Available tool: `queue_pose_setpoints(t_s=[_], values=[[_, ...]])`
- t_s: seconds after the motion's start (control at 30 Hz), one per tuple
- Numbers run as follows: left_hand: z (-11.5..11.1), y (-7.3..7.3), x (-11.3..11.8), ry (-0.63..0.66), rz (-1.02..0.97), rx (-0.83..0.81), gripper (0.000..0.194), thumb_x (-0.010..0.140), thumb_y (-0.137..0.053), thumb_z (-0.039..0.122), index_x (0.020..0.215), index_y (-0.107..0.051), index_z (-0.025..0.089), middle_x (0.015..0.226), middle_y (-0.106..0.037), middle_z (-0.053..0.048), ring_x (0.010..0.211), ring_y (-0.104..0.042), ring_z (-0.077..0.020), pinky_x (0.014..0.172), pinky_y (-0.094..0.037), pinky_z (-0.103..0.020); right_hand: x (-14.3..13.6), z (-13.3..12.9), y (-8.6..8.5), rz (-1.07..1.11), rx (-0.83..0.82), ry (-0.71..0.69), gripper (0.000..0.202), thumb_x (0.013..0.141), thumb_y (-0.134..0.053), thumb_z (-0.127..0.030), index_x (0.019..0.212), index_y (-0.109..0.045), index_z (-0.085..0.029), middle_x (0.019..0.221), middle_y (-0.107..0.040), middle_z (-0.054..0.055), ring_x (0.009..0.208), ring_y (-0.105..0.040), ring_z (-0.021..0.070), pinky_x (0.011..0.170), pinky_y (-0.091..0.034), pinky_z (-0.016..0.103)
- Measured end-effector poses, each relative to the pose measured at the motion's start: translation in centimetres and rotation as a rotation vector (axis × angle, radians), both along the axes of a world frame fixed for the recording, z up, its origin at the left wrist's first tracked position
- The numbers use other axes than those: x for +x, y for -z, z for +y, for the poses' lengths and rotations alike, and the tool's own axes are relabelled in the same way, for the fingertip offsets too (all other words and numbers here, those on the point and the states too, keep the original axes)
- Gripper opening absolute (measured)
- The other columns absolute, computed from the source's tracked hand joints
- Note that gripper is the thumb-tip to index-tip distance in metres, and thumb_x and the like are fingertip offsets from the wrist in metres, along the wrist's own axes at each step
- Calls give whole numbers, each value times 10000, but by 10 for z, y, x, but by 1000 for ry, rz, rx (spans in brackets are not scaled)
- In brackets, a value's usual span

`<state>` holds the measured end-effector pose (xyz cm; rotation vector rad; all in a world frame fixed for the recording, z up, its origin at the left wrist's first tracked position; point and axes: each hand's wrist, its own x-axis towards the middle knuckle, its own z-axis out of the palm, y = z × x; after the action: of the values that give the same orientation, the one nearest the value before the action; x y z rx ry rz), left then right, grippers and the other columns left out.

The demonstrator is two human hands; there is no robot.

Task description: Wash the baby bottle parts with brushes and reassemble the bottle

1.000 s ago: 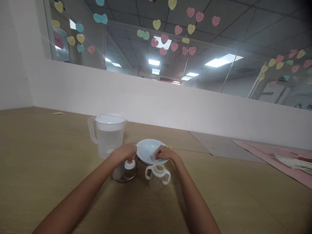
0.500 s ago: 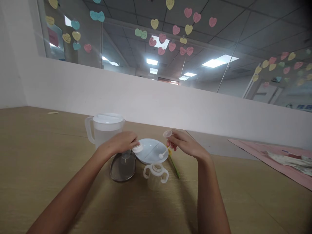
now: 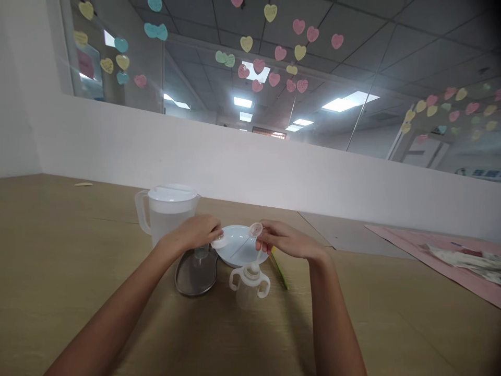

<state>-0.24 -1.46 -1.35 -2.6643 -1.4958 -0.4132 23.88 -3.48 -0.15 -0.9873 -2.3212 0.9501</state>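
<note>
My left hand [image 3: 201, 231] is closed on a white ring-shaped bottle cap [image 3: 219, 242], held over the left rim of a white plate [image 3: 237, 245]. My right hand [image 3: 287, 239] pinches a drinking straw piece [image 3: 255, 230] with a round, translucent top. Its thin stem points down, and the pale weighted end is at the mouth of a baby bottle [image 3: 249, 292]. The bottle stands upright, uncapped, with two white handles. Whether the end is inside the neck I cannot tell.
A lidded water jug [image 3: 170, 209] stands behind my left hand. A kidney-shaped metal tray [image 3: 195, 277] lies beneath it, with a small clear container [image 3: 201, 252] behind. A green stem [image 3: 281, 271] lies right of the plate. Pink cloth [image 3: 395, 243] covers the far right.
My right hand has moved left and down, bringing the straw's weighted end from above the plate to the bottle's mouth. My left hand stays nearly still with the cap.
</note>
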Motion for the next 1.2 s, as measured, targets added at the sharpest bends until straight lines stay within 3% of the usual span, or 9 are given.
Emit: queue_pose_setpoints(t_s=[0.27, 0.43, 0.53, 0.63, 0.77, 0.83, 0.93, 1.07, 1.2], values=[[6, 3, -11, 26, -95, 87, 272, 799, -329, 172, 904, -579, 188, 932, -627, -46, 852, -561, -177, 701, -412, -266, -8, 19, 15, -149, -235, -51, 155, 717, -551, -189, 861, -578, -136, 813, -610, 33, 732, -614, 133, 545, -519, 203], [-4, -9, -11, -17, -135, 95, 294, 807, -346, 208, 1006, -561, 194, 994, -629, -49, 882, -567, -183, 704, -417, -266, -5, 34, 27, -200, -320, 12, 183, 614, -601, -146, 796, -620, -131, 831, -632, 37, 588, -606, 107, 413, -476, 160], [-8, -17, -10, -22, -165, 100, 278, 830, -344, 263, 958, -582, 195, 965, -629, -46, 843, -568, -182, 692, -411, -271, -2, 38, 30, -143, -289, 108, 294, 600, -582, -102, 885, -631, -150, 890, -638, 60, 485, -574, 86, 335, -412, 155], [-9, -20, -5, 9, -171, 122, 264, 844, -359, 299, 834, -601, 194, 884, -624, -34, 794, -563, -175, 668, -401, -267, -11, 38, 28, -52, -94, 206, 421, 633, -577, -109, 1046, -596, -186, 962, -632, 85, 559, -598, 117, 355, -419, 181], [-4, -11, 13, 93, -116, 203, 231, 870, -362, 276, 866, -572, 181, 876, -610, -42, 787, -565, -167, 651, -414, -261, -45, 38, 27, 146, 281, 150, 659, 582, -700, -191, 1200, -476, -230, 1119, -584, 66, 843, -594, 169, 666, -506, 281], [0, -2, 24, 76, -49, 278, 212, 878, -351, 230, 873, -554, 168, 853, -602, -54, 747, -568, -171, 619, -429, -269, -61, 42, 30, 192, 386, 70, 546, 617, -664, -182, 1139, -509, -226, 1052, -613, 34, 872, -584, 167, 743, -484, 292], [4, 9, 35, 52, 47, 484, 190, 865, -361, 168, 832, -546, 145, 764, -585, -67, 712, -567, -194, 642, -467, -313, -73, 53, 38, 267, 541, 122, 471, 645, -555, -115, 1105, -524, -206, 1024, -621, 44, 896, -579, 173, 780, -467, 300], [3, 13, 41, 170, 40, 793, 234, 874, -319, 136, 805, -542, 146, 695, -562, -41, 705, -558, -177, 910, -423, -428, -64, 72, 49, 330, 756, 184, 456, 638, -464, -80, 1072, -538, -199, 996, -618, 60, 906, -568, 169, 807, -456, 303], [-7, 15, 46, 191, -2, 853, 285, 890, -282, 137, 743, -524, 165, 644, -539, -1, 654, -548, -143, 1012, -310, -526, -50, 79, 60, 251, 949, 245, 275, 706, -450, -134, 939, -572, -211, 930, -612, 72, 891, -554, 188, 791, -450, 331]])
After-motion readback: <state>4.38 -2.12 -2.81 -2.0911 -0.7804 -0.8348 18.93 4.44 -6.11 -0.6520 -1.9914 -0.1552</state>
